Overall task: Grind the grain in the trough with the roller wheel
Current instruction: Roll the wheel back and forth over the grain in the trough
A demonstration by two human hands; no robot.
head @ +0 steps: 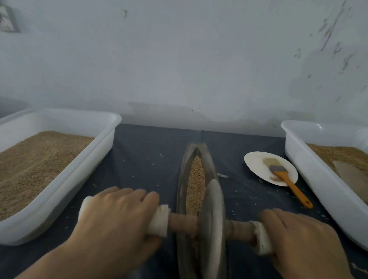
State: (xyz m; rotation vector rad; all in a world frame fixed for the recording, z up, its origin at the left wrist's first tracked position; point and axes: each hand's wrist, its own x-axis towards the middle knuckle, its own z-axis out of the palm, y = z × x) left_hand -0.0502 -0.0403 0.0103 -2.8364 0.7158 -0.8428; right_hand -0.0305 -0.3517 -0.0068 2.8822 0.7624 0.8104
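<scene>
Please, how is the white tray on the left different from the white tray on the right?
The left tray shows almost whole, while the right tray is cut off by the picture's edge. In the left tray only grain shows; in the right tray a flat pale tool lies on the grain. A paper plate with a brush sits beside the right tray; no such thing sits beside the left tray. Both are white, rectangular and hold brown grain.
</scene>
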